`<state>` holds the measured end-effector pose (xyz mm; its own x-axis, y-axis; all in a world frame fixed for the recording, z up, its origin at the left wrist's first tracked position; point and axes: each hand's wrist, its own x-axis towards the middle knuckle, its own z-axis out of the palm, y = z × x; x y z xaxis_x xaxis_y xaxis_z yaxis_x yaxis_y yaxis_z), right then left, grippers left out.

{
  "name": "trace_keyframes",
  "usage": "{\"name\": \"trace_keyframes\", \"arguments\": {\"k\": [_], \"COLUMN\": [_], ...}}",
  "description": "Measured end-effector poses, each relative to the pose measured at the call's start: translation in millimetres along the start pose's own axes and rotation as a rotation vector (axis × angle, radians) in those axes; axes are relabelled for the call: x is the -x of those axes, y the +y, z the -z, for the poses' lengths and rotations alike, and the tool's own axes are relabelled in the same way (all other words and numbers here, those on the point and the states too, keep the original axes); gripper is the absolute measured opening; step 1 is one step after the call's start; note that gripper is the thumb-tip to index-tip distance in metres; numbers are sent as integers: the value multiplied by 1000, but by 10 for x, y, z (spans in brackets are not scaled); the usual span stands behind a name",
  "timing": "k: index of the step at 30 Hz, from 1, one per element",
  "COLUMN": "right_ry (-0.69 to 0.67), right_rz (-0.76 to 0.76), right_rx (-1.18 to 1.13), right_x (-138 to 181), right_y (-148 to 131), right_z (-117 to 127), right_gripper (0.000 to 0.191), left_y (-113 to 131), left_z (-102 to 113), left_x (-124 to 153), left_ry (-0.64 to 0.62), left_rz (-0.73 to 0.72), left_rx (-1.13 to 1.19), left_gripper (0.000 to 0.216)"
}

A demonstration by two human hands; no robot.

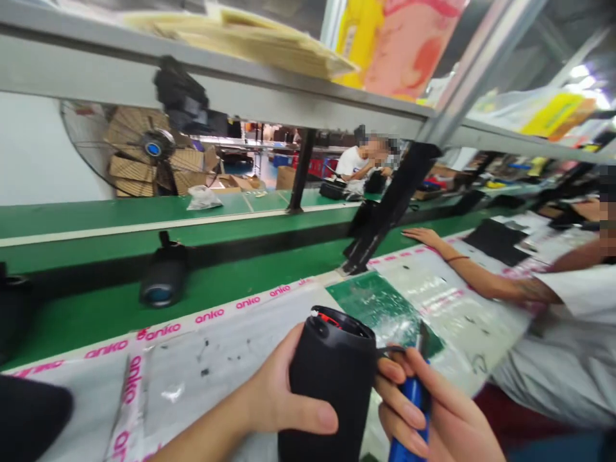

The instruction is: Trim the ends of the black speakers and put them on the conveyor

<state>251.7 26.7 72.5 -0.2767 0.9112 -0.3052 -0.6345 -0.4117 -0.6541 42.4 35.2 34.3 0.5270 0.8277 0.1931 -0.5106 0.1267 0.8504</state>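
Note:
My left hand [283,391] is wrapped round a black cylindrical speaker [330,391], held upright and tilted a little. Its top end is open, with a red part showing inside the rim. At the speaker's right side, my right hand [433,410] pinches a thin black strap [392,350] between thumb and finger. The same hand grips a blue-handled knife [409,410], its narrow grey tip pointing up. My right fingers are close to the speaker's wall; whether they touch it I cannot tell.
Another speaker [164,276] lies on the green conveyor belt [260,263]. White sheeting with pink-printed tape [209,316] covers the bench, with small dark bits on it. A co-worker's arm [481,273] reaches in from the right. A black post [389,205] and a shelf [289,90] stand ahead.

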Motion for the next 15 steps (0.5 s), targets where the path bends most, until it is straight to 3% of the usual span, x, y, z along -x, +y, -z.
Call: {"name": "trace_keyframes", "arguments": {"k": [4, 7, 11, 15], "right_ry": [66, 122, 215, 257], "right_rz": [-7, -31, -35, -110], "right_rx": [-30, -36, -71, 13], "right_x": [96, 184, 379, 599], "right_y": [103, 142, 139, 202], "right_z": [228, 472, 681, 743], "right_gripper": [39, 30, 25, 26], "left_y": [-49, 49, 262, 277], "left_z": [-59, -106, -133, -140], "left_x": [12, 29, 153, 410], "left_ry": [-7, 31, 164, 129], "left_rz": [107, 205, 484, 604], "left_rx": [-38, -142, -567, -858], "left_gripper": [90, 94, 98, 85]}}
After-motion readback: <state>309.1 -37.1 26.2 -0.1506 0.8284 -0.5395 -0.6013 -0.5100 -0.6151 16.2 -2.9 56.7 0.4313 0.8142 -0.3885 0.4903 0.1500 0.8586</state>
